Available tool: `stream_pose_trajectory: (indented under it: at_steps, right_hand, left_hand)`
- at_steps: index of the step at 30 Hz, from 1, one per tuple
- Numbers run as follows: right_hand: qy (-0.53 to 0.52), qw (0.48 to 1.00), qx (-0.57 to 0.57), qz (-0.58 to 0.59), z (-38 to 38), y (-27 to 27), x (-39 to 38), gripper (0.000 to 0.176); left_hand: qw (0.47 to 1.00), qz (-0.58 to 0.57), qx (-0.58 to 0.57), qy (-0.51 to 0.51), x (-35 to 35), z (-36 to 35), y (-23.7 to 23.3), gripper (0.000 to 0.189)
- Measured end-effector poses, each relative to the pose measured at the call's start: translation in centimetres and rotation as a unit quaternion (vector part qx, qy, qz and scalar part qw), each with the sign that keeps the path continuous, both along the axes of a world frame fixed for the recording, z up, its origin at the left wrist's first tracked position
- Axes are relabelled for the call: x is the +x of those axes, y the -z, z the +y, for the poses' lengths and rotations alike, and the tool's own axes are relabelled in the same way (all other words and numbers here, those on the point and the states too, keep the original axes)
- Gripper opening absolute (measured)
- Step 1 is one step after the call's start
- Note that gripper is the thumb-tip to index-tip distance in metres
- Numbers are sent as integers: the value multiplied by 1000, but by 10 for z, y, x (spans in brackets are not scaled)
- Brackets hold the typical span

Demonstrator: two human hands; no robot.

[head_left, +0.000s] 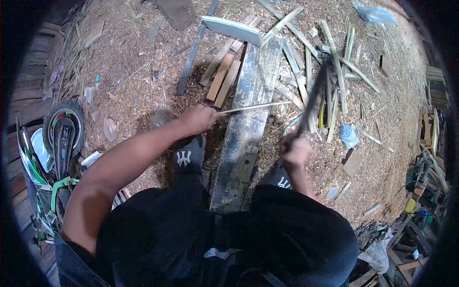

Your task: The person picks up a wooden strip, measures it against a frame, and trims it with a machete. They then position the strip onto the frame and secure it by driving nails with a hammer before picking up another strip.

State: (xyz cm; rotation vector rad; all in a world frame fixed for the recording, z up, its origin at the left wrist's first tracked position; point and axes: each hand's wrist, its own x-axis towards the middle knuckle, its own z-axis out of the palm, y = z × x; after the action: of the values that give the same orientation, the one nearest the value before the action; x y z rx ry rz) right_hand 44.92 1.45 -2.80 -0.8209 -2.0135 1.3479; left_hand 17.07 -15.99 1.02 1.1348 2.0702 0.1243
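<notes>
My left hand is closed around one end of a thin wooden stick. The stick lies across a long worn plank between my legs, its free end reaching past the plank's right edge. On the right, my right hand grips the handle of a long dark blade, which looks like a machete. Raised and blurred by motion, the machete points away from me, to the right of the stick's tip. Two short wooden blocks lie just beyond my left hand.
Split wood strips are heaped at the far right of the plank. A pale board lies across its far end. Wood chips cover the ground. A small motorbike stands at left, and scrap wood is piled at right.
</notes>
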Motion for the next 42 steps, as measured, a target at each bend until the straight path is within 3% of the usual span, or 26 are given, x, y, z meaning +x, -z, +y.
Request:
stream_pose_trajectory:
  at_steps: [1, 2, 3, 6, 8, 9, 12, 15, 17, 19, 21, 23, 25, 27, 29, 33, 35, 37, 38, 39, 42]
  right_hand:
    - [11, 984, 140, -112, -2, 1, -9, 58]
    - [5, 933, -205, -297, 2, -6, -6, 57]
    - [14, 957, -149, -250, -4, -1, -11, 56]
    - [25, 935, -231, -268, -2, -12, -2, 67]
    - [18, 806, -555, -206, 11, -37, -5, 68]
    - [10, 801, -578, -154, 11, -45, -5, 66]
    - [-33, 938, -343, -37, 18, -70, -5, 64]
    - [8, 987, -147, 63, 17, -91, -11, 72]
    - [-12, 977, -168, 128, 9, -30, 10, 65]
    - [49, 984, -170, -22, -3, 51, 33, 54]
    - [-11, 964, -110, -244, -12, 27, 20, 46]
    - [-36, 962, -125, -240, -18, 29, 19, 48]
    - [-39, 972, -140, -186, -16, 17, 11, 47]
    - [-20, 970, -131, -204, -6, -4, -2, 44]
    - [-41, 962, -199, -184, 3, -14, -7, 41]
    - [-34, 992, -115, -23, 8, -52, -10, 39]
    - [-45, 994, -95, 16, 5, -36, -11, 42]
    - [-19, 978, -62, -201, 2, -7, -15, 48]
    - [-21, 930, -198, -309, 6, 0, -18, 56]
    - [-7, 949, -137, -285, 2, -1, -20, 61]
    - [-7, 943, -156, -293, 7, -10, -19, 62]
  left_hand:
    - [1000, 9, 4, -4, 0, 1, 1, 46]
    - [1000, 12, 10, -4, -2, 4, 1, 46]
    - [1000, 3, 10, 14, -2, 3, 2, 46]
    - [1000, -3, -4, 25, 1, -2, 5, 44]
    - [1000, 5, -6, 20, -1, 4, 1, 43]
    - [1000, -2, -15, 18, -1, 4, 2, 43]
    - [1000, -7, -17, 24, -2, 2, 11, 40]
    - [999, -13, -6, 35, -5, 0, 15, 38]
    - [999, -18, -1, 41, -5, -1, 14, 37]
    - [999, -32, -3, 18, -5, -1, 13, 35]
    - [999, -20, 4, 26, -4, -3, -3, 35]
    - [999, -16, 0, 33, -4, -9, -13, 34]
    - [999, -27, -19, -16, -4, -9, -13, 34]
    - [999, -33, -6, -19, -2, -7, -14, 35]
    - [999, -40, 5, -28, 3, -11, -12, 36]
    - [996, -77, 0, -54, 10, -13, -15, 34]
    - [994, -97, 11, -50, 11, -14, -14, 34]
    - [997, -61, 4, -47, 11, -15, -3, 34]
    - [997, -59, 8, -44, 10, -14, -3, 34]
    - [997, -70, 6, -42, 11, -14, -6, 34]
    - [997, -73, 3, -37, 15, -15, -8, 34]
